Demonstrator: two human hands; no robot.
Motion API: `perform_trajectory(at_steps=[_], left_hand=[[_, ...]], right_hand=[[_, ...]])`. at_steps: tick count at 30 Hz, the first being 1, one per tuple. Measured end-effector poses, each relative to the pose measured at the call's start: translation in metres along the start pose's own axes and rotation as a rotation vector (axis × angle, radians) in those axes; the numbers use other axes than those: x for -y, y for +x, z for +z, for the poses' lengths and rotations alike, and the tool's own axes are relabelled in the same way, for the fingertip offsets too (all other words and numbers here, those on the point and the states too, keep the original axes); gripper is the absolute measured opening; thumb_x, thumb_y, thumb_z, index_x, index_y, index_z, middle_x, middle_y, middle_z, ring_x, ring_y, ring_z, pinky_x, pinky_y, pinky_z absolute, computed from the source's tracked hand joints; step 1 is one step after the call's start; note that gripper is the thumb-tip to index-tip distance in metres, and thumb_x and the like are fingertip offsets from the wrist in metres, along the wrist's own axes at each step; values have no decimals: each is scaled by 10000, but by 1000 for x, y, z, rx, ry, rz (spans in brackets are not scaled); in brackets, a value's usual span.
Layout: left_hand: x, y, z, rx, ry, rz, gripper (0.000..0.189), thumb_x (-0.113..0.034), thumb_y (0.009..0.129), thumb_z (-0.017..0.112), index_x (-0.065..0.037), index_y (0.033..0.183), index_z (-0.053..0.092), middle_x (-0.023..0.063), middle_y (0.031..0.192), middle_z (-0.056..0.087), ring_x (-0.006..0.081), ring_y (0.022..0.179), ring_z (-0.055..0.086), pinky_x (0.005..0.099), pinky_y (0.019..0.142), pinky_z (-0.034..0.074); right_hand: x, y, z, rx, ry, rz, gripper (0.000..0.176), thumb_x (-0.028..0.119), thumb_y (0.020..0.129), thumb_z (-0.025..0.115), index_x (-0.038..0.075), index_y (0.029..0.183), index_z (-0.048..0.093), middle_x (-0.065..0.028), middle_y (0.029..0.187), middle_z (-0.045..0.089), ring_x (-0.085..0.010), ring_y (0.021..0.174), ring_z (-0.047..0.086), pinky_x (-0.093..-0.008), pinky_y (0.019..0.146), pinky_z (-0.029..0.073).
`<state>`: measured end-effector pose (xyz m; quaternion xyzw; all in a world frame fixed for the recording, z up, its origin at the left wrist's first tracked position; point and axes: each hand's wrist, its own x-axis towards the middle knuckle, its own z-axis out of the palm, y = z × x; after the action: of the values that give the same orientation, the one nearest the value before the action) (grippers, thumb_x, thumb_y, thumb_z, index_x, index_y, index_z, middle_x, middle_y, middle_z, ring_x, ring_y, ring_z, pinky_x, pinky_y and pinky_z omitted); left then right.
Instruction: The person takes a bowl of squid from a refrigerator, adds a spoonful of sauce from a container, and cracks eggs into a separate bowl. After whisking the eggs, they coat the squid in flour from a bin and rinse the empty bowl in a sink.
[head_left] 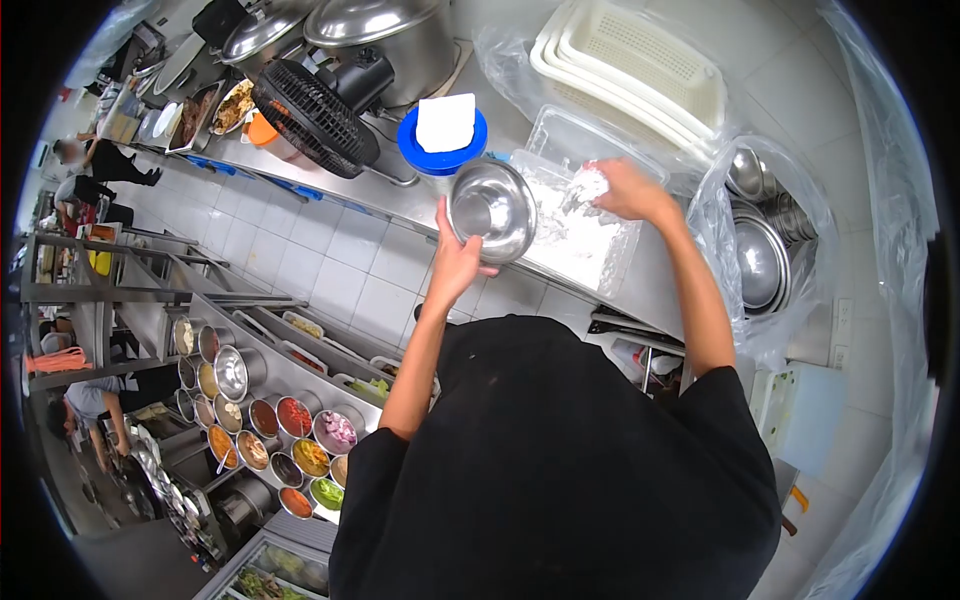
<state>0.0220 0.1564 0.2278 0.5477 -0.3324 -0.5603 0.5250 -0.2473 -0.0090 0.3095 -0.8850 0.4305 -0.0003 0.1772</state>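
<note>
My left hand [457, 265] grips a shiny round steel bowl [510, 208] by its side, the bowl tilted so that its inside faces me. Over a see-through plastic tub [630, 240] of white powder [582, 238] is my right hand [628, 190], a little blurred. Its fingers are bent around a clump coated in white powder [588, 188]; what lies under the coating is hidden. Just behind the bowl stands a bucket with a blue lid [468, 160], and a white square piece [446, 122] lies on that lid.
A black fan [318, 118] and large steel pots [385, 45] stand left along the counter. White baskets [640, 75] are stacked behind the tub. Steel bowls [760, 260] in plastic sit at right. Across the tiled floor [335, 265], ingredient pots [295, 415] line another counter; people work farther off.
</note>
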Motion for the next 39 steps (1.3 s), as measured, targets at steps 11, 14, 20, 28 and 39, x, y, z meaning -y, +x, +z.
perform_trajectory(at_steps=[11, 14, 20, 28, 39], left_hand=[[18, 17, 45, 308, -332, -126, 802, 9, 890, 413, -163, 1530, -39, 229, 1493, 293, 389, 1214, 557, 464, 800, 649], [15, 17, 45, 320, -343, -105, 793, 12, 884, 405, -148, 1529, -28, 228, 1489, 301, 390, 1215, 556, 475, 812, 645], [4, 13, 47, 260, -360, -91, 734, 4, 881, 390, -112, 1522, 50, 229, 1469, 337, 394, 1208, 561, 502, 831, 634], [15, -3, 10, 118, -389, -61, 611, -43, 897, 415, 3, 1464, 191, 247, 1383, 443, 407, 1171, 585, 529, 854, 618], [12, -26, -26, 57, -388, -33, 657, -62, 906, 412, -19, 1487, 109, 274, 1432, 375, 436, 1173, 574, 532, 845, 622]], right_hand=[[74, 24, -23, 76, -90, -210, 588, 158, 738, 805, 65, 1283, 606, -205, 1270, 599, -399, 1098, 610, -454, 947, 501], [98, 23, -20, 60, -162, -138, 597, 154, 758, 791, 86, 1313, 582, -217, 1366, 527, -396, 1089, 626, -454, 928, 521], [95, 32, -2, 4, -143, -161, 575, 158, 784, 768, 78, 1320, 574, -216, 1374, 531, -392, 1159, 592, -453, 979, 493], [40, 27, 22, -398, 200, -111, 457, 155, 798, 727, 28, 1224, 623, -189, 1218, 634, -383, 1131, 594, -439, 984, 480], [-3, 55, 232, 225, -46, 169, 811, 308, 736, 803, 165, 1445, 437, -268, 1456, 368, -473, 1131, 585, -492, 954, 517]])
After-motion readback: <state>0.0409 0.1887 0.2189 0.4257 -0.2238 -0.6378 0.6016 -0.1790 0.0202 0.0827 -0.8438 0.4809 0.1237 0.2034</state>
